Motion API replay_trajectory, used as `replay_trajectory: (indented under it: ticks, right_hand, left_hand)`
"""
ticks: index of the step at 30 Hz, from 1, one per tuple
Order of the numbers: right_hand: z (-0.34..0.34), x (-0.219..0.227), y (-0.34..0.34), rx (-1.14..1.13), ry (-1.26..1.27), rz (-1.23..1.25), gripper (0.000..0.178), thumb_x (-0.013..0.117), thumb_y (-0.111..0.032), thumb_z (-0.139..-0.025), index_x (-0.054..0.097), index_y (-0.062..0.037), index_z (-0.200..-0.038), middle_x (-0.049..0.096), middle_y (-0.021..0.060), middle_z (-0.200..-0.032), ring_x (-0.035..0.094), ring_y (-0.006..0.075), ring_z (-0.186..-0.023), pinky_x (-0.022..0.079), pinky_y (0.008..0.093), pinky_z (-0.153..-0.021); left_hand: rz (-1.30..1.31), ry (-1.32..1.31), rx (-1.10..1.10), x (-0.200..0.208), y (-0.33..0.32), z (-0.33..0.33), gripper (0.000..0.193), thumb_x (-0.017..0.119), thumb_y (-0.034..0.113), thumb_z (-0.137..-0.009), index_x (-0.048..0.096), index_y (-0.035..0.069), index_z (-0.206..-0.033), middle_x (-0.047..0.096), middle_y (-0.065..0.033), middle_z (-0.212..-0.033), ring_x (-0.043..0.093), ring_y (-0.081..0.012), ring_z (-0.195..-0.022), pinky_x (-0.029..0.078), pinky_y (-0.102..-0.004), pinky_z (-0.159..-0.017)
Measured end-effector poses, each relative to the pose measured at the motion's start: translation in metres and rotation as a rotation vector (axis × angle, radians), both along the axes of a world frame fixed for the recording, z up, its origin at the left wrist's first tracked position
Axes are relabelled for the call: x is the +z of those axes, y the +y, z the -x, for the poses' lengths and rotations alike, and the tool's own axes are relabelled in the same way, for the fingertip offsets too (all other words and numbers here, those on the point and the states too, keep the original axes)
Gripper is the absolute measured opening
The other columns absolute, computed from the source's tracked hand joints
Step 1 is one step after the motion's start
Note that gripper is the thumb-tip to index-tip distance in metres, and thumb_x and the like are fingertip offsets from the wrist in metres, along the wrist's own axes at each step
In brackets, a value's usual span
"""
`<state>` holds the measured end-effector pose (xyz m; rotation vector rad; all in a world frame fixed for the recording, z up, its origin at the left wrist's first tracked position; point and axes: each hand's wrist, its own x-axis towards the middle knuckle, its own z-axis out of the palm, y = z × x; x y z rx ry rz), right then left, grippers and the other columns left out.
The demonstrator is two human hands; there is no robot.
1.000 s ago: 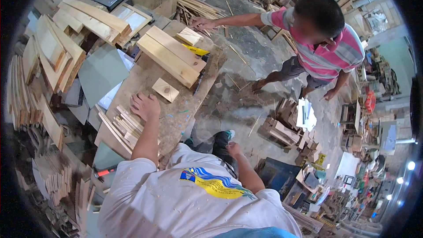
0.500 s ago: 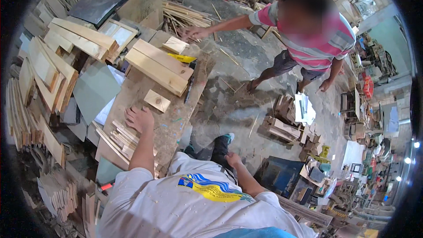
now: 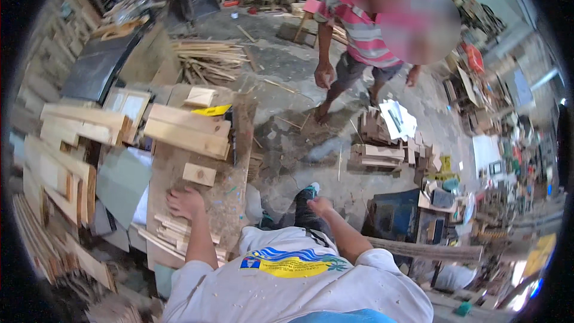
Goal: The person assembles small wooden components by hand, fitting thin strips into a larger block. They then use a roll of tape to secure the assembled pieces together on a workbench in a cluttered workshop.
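left hand point(image 3: 186, 203): it is resting palm down on the counter point(image 3: 227, 209), its fingers spreading a little and gripping nothing that shows.
right hand point(image 3: 320, 205): it is hanging low beside the dark trousers, fingers curling in narrowly; whether it is holding anything, i cannot tell.
small wood block point(image 3: 199, 174): it is lying on the counter just beyond the left hand and slightly to its right.
thin wood strips point(image 3: 170, 233): they are lying in a loose bunch on the near side of the left hand, with the forearm passing over part of them.
long planks point(image 3: 188, 133): they are lying side by side on the counter, farther beyond the left hand than the block.
yellow object point(image 3: 212, 110): it is lying past the planks as seen from the left hand, near another pale block point(image 3: 200, 96).
grey-green panel point(image 3: 122, 179): it is sitting to the left of the left hand, among stacked boards.
co-worker point(image 3: 368, 33): this person is standing on the floor well beyond the right hand, wearing a pink, grey and white striped shirt, with both arms hanging down.
wood stack point(image 3: 376, 157): it is standing beyond the right hand and to its right, with white papers point(image 3: 399, 121) lying on top.
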<state>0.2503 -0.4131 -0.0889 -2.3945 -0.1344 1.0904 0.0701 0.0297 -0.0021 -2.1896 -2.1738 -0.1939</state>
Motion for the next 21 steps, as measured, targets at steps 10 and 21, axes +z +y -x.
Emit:
replay_trajectory:
  ticks: [10, 21]
  right_hand:
    - [-0.007, 0.223, 0.163, -0.705, 0.349, -1.089, 0.073, 0.046, -0.045, -0.105, 0.020, -0.0028, -0.159, 0.024, 0.0160, -0.165, 0.021, 0.0278, -0.153, 0.020, 0.0430, -0.122]
    - [0.013, 0.339, 0.183, 0.514, 0.133, -1.044, 0.050, 0.065, -0.032, -0.099, 0.057, 0.0005, -0.136, 0.065, 0.0087, -0.127, 0.059, 0.0164, -0.117, 0.046, 0.0338, -0.103]
  left_hand:
    - [0.121, -0.213, 0.040, -0.010, 0.015, 0.001, 0.061, 0.064, 0.040, -0.089, 0.046, 0.013, -0.142, 0.038, -0.0113, -0.155, 0.029, -0.0287, -0.147, 0.024, -0.0565, -0.116]
    - [-0.045, -0.137, -0.213, -0.010, -0.004, 0.008, 0.062, 0.065, 0.031, -0.088, 0.046, 0.010, -0.143, 0.040, -0.0146, -0.153, 0.034, -0.0334, -0.144, 0.027, -0.0543, -0.114]
